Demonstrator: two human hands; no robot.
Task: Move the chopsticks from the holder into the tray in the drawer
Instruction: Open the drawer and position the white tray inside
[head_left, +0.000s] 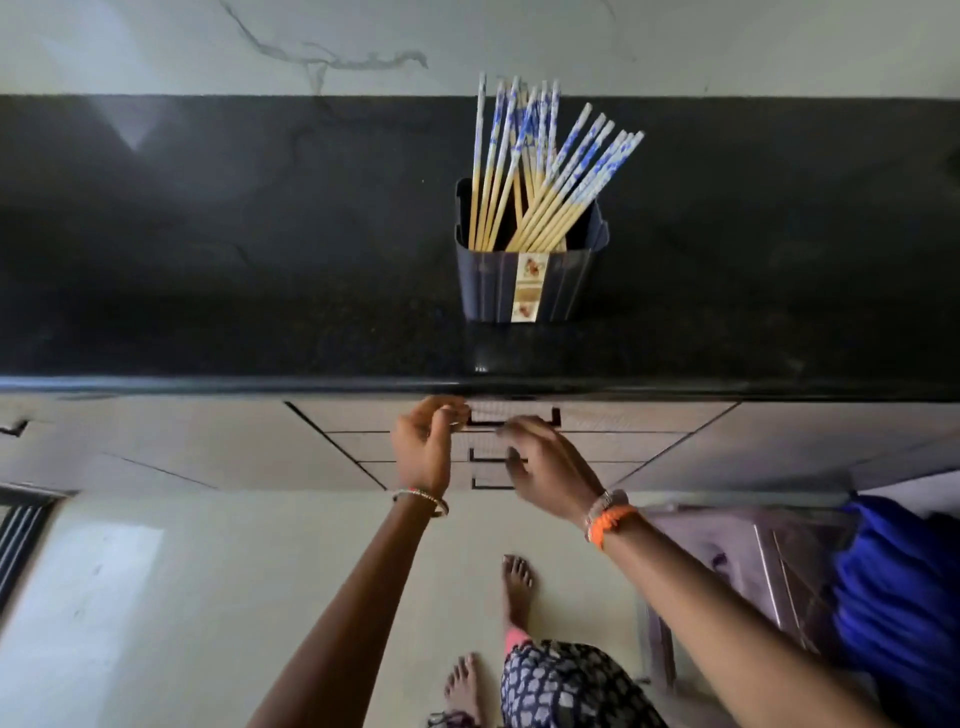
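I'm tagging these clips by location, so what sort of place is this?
Most likely a home kitchen: a dark stone countertop, a holder of chopsticks, and drawers below.

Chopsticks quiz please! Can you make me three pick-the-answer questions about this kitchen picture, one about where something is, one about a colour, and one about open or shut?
1. Where is the holder with the chopsticks?
A. On the black counter
B. On the floor
C. Inside a drawer

2. What colour is the pattern on the chopsticks' tops?
A. Red
B. Blue
C. Green

3. Is the top drawer open?
A. Wide open
B. Taken right out
C. Shut

Answers:
1. A: the holder stands on the black counter, above the drawers.
2. B: the chopsticks have blue and white tops and plain wood lower down.
3. C: the top drawer sits flush with the cabinet, with the left hand at its handle and the right hand just below it.
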